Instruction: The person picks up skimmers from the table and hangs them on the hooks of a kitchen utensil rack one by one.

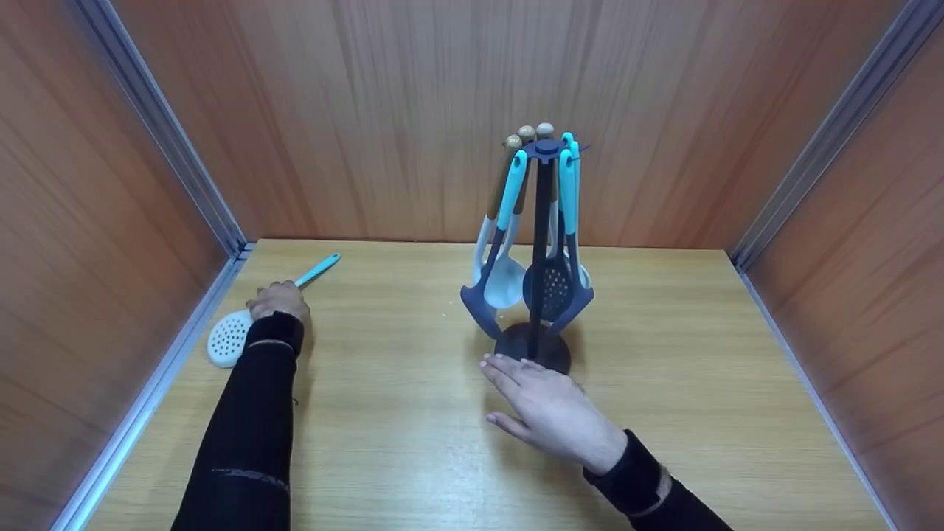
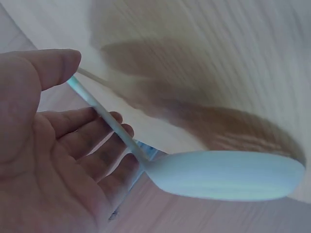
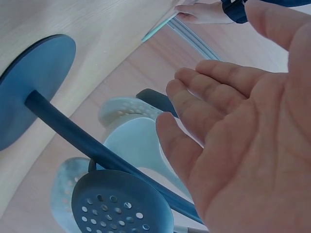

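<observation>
My left hand (image 1: 279, 301) holds a slotted skimmer (image 1: 228, 341) by its handle, low over the left side of the table. Its white perforated head faces up, and a turquoise grip sticks out beyond the fingers. In the left wrist view the skimmer (image 2: 223, 175) runs across the fingers, with the thumb at the handle. My right hand (image 1: 557, 413) is stretched out, palm down and holding nothing, its fingertips right by the round base of a dark utensil stand (image 1: 544, 214). Several ladles, spoons and turners hang from it, including a dark skimmer (image 3: 122, 206).
The wooden table (image 1: 383, 413) is enclosed by a back wall (image 1: 413, 133) and two side panels, with metal strips (image 1: 162, 140) along the corners. Turquoise handles (image 1: 512, 189) and brown handles with round ends crowd the top of the stand.
</observation>
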Demonstrator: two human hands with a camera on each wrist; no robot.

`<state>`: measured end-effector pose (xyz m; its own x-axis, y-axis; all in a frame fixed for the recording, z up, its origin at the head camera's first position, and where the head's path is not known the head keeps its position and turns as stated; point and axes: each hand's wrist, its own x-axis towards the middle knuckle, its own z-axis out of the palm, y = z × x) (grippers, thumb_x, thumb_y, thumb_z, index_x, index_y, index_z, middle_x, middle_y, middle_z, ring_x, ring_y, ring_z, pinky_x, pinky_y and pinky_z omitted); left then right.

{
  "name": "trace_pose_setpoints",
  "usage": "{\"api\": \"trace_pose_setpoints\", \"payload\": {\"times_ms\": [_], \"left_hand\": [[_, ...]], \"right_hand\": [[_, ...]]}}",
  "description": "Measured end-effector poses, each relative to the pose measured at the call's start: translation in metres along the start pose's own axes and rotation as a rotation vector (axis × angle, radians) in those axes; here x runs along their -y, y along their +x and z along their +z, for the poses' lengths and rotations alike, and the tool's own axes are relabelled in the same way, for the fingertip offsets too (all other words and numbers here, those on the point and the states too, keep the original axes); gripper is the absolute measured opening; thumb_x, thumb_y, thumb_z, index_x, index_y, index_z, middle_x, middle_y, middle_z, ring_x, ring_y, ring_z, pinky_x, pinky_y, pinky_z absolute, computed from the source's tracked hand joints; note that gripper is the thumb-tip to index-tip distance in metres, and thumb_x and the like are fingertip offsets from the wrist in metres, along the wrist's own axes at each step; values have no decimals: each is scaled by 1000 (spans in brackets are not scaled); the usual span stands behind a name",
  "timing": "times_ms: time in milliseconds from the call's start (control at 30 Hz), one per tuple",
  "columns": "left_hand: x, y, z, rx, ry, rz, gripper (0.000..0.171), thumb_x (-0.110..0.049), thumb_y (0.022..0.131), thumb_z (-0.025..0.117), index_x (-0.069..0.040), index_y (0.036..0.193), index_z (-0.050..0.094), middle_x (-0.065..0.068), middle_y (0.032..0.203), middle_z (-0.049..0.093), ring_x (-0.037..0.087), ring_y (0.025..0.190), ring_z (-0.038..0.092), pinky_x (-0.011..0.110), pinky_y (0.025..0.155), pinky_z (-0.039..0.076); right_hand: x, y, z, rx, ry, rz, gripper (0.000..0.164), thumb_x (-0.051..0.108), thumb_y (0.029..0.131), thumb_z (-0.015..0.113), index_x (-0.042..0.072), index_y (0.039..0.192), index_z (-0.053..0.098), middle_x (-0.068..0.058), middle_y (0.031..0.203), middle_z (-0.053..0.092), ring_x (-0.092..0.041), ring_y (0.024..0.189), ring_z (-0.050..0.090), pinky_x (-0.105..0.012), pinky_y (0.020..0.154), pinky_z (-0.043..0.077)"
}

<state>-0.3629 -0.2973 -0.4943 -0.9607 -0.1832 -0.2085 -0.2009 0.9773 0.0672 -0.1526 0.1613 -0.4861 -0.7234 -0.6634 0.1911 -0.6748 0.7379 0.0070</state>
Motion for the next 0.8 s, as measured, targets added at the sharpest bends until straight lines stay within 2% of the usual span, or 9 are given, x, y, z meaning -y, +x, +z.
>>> {"api": "trace_pose_setpoints", "payload": {"times_ms": [200,333,600,800], "left_hand": [[4,7,-2,-14,41,-5,41,-1,112,41,17,147,52,41,143,61,59,134,65,74,116,52],[10,11,-2,-26,59,-10,39,0,112,43,16,146,57,41,143,63,58,130,68,73,116,53],[25,16,3,-75,60,9,30,3,109,50,13,133,66,40,131,71,56,118,74,68,101,60],[27,12,4,-131,46,29,27,5,107,50,13,126,67,41,125,73,57,112,76,66,90,63]], "right_hand": [[-1,0,-2,28,23,12,72,54,112,65,11,168,51,-10,172,56,-26,155,61,-46,121,58],[-2,1,-2,50,41,14,72,53,112,66,11,168,51,-10,173,55,-26,156,61,-47,122,57],[-3,1,-3,72,44,17,71,54,113,63,12,168,51,-10,172,56,-26,155,62,-47,122,57],[-4,0,-4,40,19,9,71,52,110,70,12,166,54,-11,167,62,-27,147,68,-46,117,61]]}}
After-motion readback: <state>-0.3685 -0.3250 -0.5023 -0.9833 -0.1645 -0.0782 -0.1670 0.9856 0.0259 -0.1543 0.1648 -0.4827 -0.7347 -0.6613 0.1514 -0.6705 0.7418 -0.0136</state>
